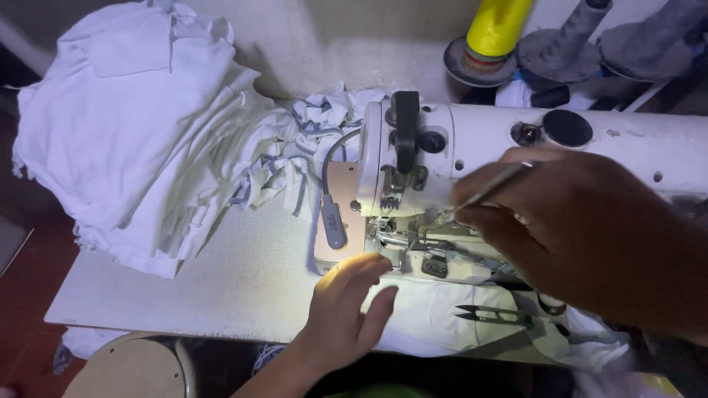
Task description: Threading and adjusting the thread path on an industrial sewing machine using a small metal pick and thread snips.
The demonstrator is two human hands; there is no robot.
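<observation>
While the right hand pinches thin metal tweezers toward the white sewing machine's needle area at centre frame, the left hand, fingers loosely open, steadies white cloth beneath for threading access.

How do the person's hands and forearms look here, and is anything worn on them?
Both are bare: the left hand shows no glove, ring or watch, and its forearm no sleeve. The right hand, large and close to the camera, is also ungloved; its wrist runs out of view, so any sleeve is unseen.
</observation>
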